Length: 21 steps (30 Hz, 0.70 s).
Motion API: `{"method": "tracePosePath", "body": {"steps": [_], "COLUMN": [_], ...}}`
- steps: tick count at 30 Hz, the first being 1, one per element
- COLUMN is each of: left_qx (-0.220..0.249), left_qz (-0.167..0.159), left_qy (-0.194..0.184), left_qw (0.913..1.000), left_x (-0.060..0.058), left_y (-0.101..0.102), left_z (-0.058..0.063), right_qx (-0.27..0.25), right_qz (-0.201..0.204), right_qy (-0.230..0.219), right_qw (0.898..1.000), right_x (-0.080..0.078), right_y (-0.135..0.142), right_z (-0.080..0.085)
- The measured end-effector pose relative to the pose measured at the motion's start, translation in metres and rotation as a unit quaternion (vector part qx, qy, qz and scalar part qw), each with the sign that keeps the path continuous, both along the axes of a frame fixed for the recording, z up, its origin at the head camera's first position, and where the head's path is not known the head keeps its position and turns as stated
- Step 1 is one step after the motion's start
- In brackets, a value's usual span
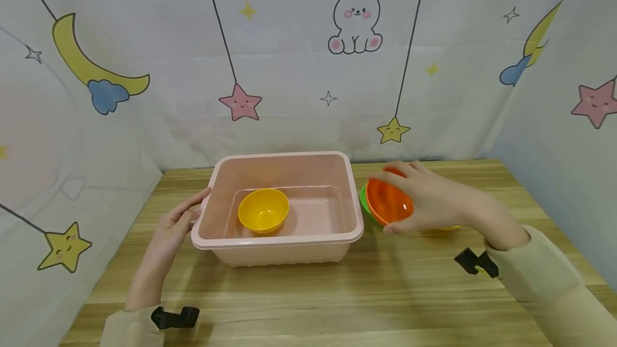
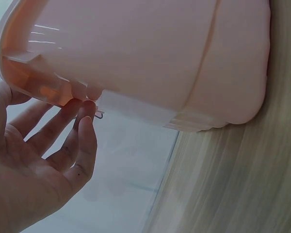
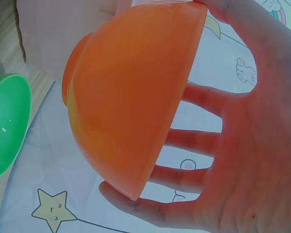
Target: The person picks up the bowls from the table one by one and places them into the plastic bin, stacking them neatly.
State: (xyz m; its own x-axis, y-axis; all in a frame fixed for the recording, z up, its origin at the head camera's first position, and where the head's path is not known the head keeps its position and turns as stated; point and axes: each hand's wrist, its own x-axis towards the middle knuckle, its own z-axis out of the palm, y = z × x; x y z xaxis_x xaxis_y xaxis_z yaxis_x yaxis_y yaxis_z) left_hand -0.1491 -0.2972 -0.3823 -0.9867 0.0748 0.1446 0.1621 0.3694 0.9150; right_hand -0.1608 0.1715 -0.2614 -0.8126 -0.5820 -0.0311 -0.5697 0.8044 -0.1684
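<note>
My right hand (image 1: 429, 197) grips an orange bowl (image 1: 385, 200), its thumb and fingers spread around the rim. In the right wrist view the orange bowl (image 3: 126, 97) is tilted on its side, with its foot facing left. Partly hidden behind it in the head view is a green bowl (image 1: 365, 202), whose inside shows in the right wrist view. My left hand (image 1: 175, 224) holds the left rim of a pink plastic basin (image 1: 284, 253), fingertips tucked under the lip in the left wrist view. Inside the basin stands a yellow bowl (image 1: 263, 210), upright.
A yellow rim (image 1: 450, 228) peeks out beneath my right hand on the wooden table (image 1: 308, 304). White curtains (image 1: 299, 58) printed with stars, moons and a rabbit stand behind the table and along both sides.
</note>
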Motion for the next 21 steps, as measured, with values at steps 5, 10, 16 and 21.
{"method": "tracePosePath", "body": {"steps": [5, 10, 16, 21], "left_qx": [-0.002, -0.003, -0.002, -0.004], "left_qz": [0.002, 0.001, 0.002, 0.002], "left_qy": [0.000, 0.005, 0.000, 0.001], "left_qw": [1.0000, 1.0000, 1.0000, 1.0000], "left_x": [-0.001, -0.001, -0.001, 0.000], "left_y": [0.001, 0.001, 0.001, 0.000], "left_z": [0.001, 0.000, 0.000, 0.000], "right_qx": [-0.006, -0.009, -0.014, -0.018], "right_qz": [0.010, 0.012, 0.025, 0.031], "right_qy": [-0.002, -0.015, -0.015, -0.011], "right_qw": [1.000, 1.000, 0.999, 0.999], "right_x": [-0.003, -0.005, -0.010, -0.014], "right_y": [-0.005, -0.008, -0.014, -0.019], "right_z": [0.004, 0.007, 0.009, 0.011]}}
